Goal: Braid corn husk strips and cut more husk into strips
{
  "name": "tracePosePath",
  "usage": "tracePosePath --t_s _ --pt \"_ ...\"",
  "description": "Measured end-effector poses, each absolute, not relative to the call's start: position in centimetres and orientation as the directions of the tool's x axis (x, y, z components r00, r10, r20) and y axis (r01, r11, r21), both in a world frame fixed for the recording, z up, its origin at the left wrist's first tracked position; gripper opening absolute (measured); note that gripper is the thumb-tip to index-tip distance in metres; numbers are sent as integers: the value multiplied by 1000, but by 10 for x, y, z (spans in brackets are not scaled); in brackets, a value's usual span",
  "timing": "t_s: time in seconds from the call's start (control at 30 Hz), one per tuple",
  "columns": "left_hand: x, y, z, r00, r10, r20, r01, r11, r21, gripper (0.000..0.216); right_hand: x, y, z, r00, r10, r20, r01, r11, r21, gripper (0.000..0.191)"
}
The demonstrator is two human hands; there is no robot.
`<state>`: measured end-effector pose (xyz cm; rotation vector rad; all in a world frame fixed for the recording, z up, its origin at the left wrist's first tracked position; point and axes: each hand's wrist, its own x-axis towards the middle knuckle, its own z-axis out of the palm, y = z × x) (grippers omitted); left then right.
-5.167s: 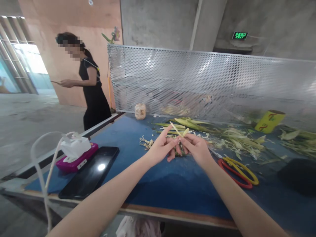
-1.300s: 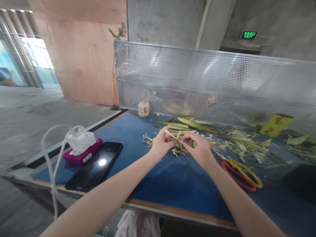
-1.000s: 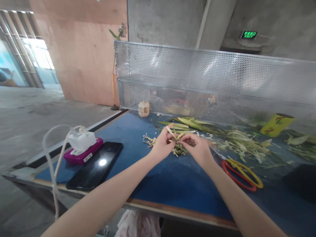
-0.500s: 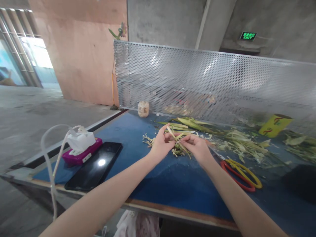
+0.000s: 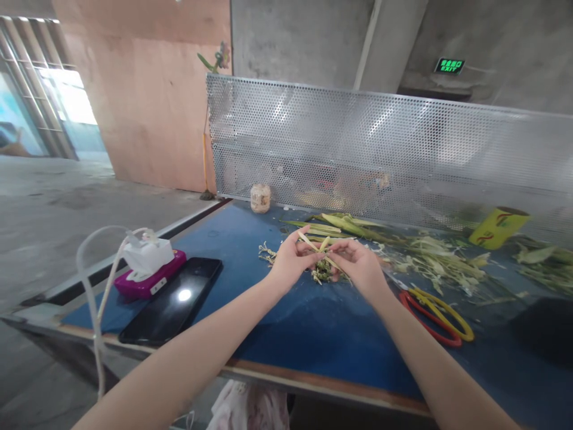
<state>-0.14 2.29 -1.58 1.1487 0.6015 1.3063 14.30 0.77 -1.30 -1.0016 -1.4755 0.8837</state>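
My left hand (image 5: 289, 260) and my right hand (image 5: 358, 263) meet over the blue tabletop, fingertips pinched close together. Between them are pale yellow-green leaf strips (image 5: 308, 241), which look like corn husk and cross each other. One strip sticks up past my left thumb, and another slants down below my right fingers. Under the fingers hangs or lies a small clump of green and cream braided-looking pieces (image 5: 321, 272); whether it is joined to the strips I cannot tell. Left of my left hand lies a small pale twisted bunch (image 5: 267, 254).
Scissors (image 5: 436, 316) with red and yellow handles lie by my right forearm. Beyond are long green leaves (image 5: 353, 226), shredded husk (image 5: 452, 263) and a yellow roll (image 5: 499, 228). A phone (image 5: 172, 301), purple power strip (image 5: 150, 276) and cables stand left. A perforated metal panel (image 5: 380, 143) closes the back.
My fingers have shifted slightly around the strips; the upright strip leans more to the left. My right hand's fingers have curled a little further under. Everything else lies as before.
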Motion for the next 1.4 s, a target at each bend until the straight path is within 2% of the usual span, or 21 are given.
tracePosePath --t_s 0.1,0.2,0.3,0.43,0.6,0.73,0.83,0.93,1.03,1.1,1.27,1.4 --pt "-3 21 -13 237 962 132 -461 -9 888 69 147 7 -12 -141 851 506 280 525 -804 17" --pt "-4 20 -11 269 961 72 -484 70 872 63 154 7 -10 -284 700 655 472 697 -540 12" --pt "-5 19 -10 300 952 60 -487 99 868 60 162 8 -8 -407 583 703 595 753 -280 14" --pt "-6 18 -8 286 957 56 -471 89 877 68 167 7 -7 -464 555 691 633 753 -180 10" --pt "-5 18 -9 268 960 85 -468 53 882 77 168 8 -9 -496 534 685 626 766 -144 11" --pt "-3 19 -11 234 957 170 -439 -52 897 86 166 7 -8 -512 538 670 612 776 -156 13" --pt "-3 20 -12 245 943 223 -412 -107 905 89 162 5 -6 -495 568 658 588 776 -228 17" --pt "-4 20 -12 257 928 270 -360 -168 918 91 157 4 -4 -415 702 579 578 695 -429 21" --pt "-5 19 -12 272 909 318 -312 -229 922 94 154 4 -4 -337 853 399 495 521 -695 27" --pt "-5 19 -12 285 900 330 -296 -245 923 95 154 6 -5 -332 898 288 425 415 -805 31" --pt "-4 18 -13 327 885 331 -270 -249 930 95 158 11 -7 -326 929 174 338 286 -897 38" --pt "-3 19 -13 360 868 342 -266 -256 929 90 158 11 -8 -301 936 181 316 276 -908 38"
